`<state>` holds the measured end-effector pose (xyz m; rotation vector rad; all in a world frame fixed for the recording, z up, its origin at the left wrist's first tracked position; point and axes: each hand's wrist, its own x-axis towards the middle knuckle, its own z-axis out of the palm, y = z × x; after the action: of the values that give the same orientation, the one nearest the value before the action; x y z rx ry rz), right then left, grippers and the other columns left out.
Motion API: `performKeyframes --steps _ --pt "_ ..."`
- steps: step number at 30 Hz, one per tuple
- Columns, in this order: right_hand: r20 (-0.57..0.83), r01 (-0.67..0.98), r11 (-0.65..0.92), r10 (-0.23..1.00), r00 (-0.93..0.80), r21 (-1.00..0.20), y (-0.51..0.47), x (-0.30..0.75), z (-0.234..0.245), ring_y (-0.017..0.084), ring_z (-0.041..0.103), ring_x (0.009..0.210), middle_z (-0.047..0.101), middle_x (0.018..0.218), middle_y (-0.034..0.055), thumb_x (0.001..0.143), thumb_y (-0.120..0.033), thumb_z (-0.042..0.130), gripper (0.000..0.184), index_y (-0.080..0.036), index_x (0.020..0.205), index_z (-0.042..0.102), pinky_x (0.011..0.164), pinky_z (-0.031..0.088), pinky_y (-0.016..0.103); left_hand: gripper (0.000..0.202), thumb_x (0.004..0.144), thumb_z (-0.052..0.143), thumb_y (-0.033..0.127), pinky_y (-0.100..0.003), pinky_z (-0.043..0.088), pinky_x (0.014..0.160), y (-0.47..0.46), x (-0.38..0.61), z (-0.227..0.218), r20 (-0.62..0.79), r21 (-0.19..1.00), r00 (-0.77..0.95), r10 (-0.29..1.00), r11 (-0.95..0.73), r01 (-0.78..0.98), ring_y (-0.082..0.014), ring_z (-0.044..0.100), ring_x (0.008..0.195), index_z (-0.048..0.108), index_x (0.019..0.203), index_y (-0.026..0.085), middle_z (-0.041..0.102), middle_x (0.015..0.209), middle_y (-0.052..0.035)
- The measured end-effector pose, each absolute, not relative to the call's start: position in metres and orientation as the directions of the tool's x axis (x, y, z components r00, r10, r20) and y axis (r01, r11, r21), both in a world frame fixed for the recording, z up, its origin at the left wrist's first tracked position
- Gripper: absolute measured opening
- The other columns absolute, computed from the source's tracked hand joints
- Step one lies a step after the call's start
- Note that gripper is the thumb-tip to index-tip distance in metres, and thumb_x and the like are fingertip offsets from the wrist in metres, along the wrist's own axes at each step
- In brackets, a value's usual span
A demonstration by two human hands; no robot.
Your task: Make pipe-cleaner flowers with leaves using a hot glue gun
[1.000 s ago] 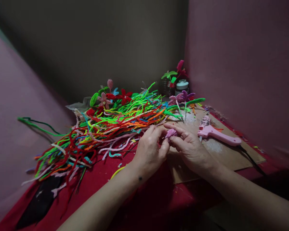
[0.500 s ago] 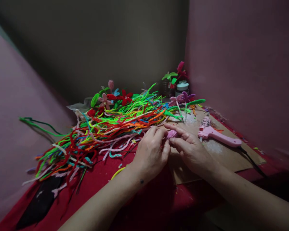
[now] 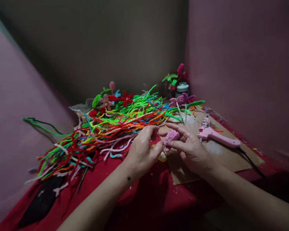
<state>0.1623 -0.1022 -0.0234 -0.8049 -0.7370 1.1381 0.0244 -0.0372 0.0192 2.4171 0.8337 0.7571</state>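
Observation:
A pinkish-purple pipe-cleaner flower bud point(image 3: 172, 136) is gripped between the thumb and fingers of my right hand point(image 3: 192, 149). It tilts up toward the right, with its narrow base toward my left hand point(image 3: 144, 150). On that hand the thumb and forefinger stand apart, red cloth showing between them. The left thumb tip lies at the base of the bud; whether it presses there I cannot tell. Below the bud, a round yellow-rimmed thing point(image 3: 162, 157) is partly covered by my left hand.
A heap of colourful pipe cleaners point(image 3: 120, 125) spreads across the red cloth point(image 3: 149, 199). A pink glue gun point(image 3: 219, 137) lies on the cardboard point(image 3: 233, 160) at right. Finished flowers point(image 3: 126, 98) and a lidded jar point(image 3: 182, 88) stand behind. A black flat object point(image 3: 39, 202) lies front left.
My left hand has drawn back to the left, its thumb and forefinger spreading apart. More of the bud shows now in my right hand, and the yellow-rimmed thing has come into sight.

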Motion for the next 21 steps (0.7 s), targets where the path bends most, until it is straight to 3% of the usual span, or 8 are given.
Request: performKeyframes --steps 6,9,13,21 --pt "0.061 -0.499 0.199 0.958 0.28 -0.844 -0.101 0.164 -0.022 0.011 0.06 0.063 0.066 0.097 0.0021 0.06 -0.007 0.068 0.056 -0.022 0.112 0.055 0.062 0.048 0.027 0.032 0.077 0.059 0.04 -0.03 0.042 0.078 -0.023 0.003 0.025 -0.05 0.683 0.731 0.681 -0.511 0.522 -0.0192 0.056 0.09 0.061 0.099 0.017 0.062 0.1 -0.0054" --pt "0.049 -0.511 0.198 0.956 0.29 -0.837 -0.1 0.165 -0.022 0.01 0.059 0.063 0.066 0.091 0.0007 0.058 -0.006 0.068 0.057 -0.021 0.111 0.055 0.061 0.047 0.025 0.037 0.074 0.063 0.042 -0.03 0.041 0.079 -0.02 -0.01 0.026 -0.044 0.687 0.704 0.709 -0.489 0.536 -0.0192 0.054 0.092 0.06 0.102 0.017 0.06 0.102 -0.0048" --pt "0.039 -0.522 0.19 0.957 0.287 -0.832 -0.098 0.166 -0.024 0.011 0.06 0.066 0.066 0.089 0.0006 0.058 -0.007 0.07 0.059 -0.021 0.113 0.054 0.064 0.047 0.026 0.039 0.072 0.065 0.041 -0.025 0.04 0.063 -0.023 -0.021 0.021 -0.108 0.745 0.709 0.697 -0.415 0.522 -0.0137 0.051 0.07 0.056 0.103 0.02 0.057 0.079 0.0013" --pt "0.03 -0.541 0.182 0.96 0.277 -0.821 -0.099 0.164 -0.024 0.01 0.06 0.064 0.067 0.088 0.0001 0.059 -0.005 0.069 0.058 -0.019 0.113 0.054 0.067 0.046 0.025 0.016 0.077 0.058 0.024 -0.022 0.039 0.059 -0.041 -0.009 -0.001 -0.022 0.852 0.683 0.73 -0.344 0.395 -0.0112 0.051 0.065 0.053 0.091 0.018 0.059 0.078 0.0001"
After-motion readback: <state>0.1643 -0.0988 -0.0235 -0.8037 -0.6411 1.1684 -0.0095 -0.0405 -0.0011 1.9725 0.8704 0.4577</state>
